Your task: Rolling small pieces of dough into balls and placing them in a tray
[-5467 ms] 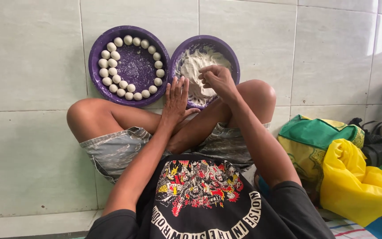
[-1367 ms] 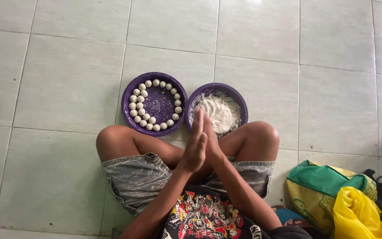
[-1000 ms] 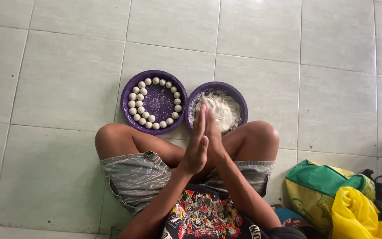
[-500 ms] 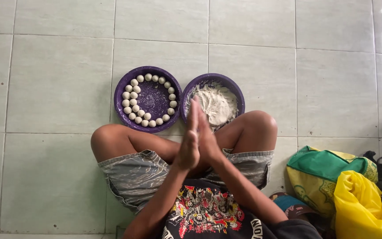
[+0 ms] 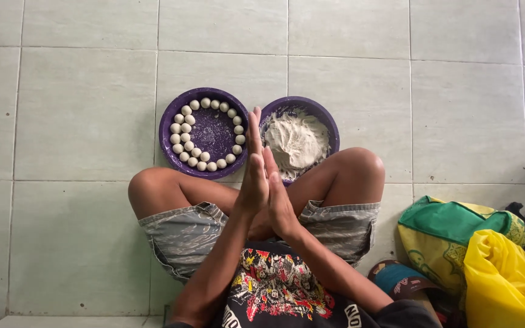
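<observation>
Left hand: palm pressed flat against the other palm, fingers straight and together, tips pointing away from the body toward the gap between the two bowls.
Right hand: pressed against the left one, fingers straight, sitting a little lower so its tips end short of the left fingertips.
What the palms hold: whatever lies between them is hidden; no dough shows at the edges, so I cannot tell if a piece is in there. Neither hand is clenched.
Dough bowl: purple, on the floor just beyond the fingertips and slightly to the right, partly behind the right knee. A pale, rough lump of dough fills its middle.
Bowl of balls: purple, touching or nearly touching the dough bowl on its left side, just past the left knee. Small white dough balls ring its inside edge, with a second short row started on the left; the centre is bare.
Key relation: both bowls lie straight ahead of the joined hands, along the line the fingers point. The right hand is the nearer one to the dough lump, the left hand the nearer one to the bowl of balls.
Floor: pale green tiles; the person sits cross-legged on it.
Bags: green and yellow, well apart to the right.
</observation>
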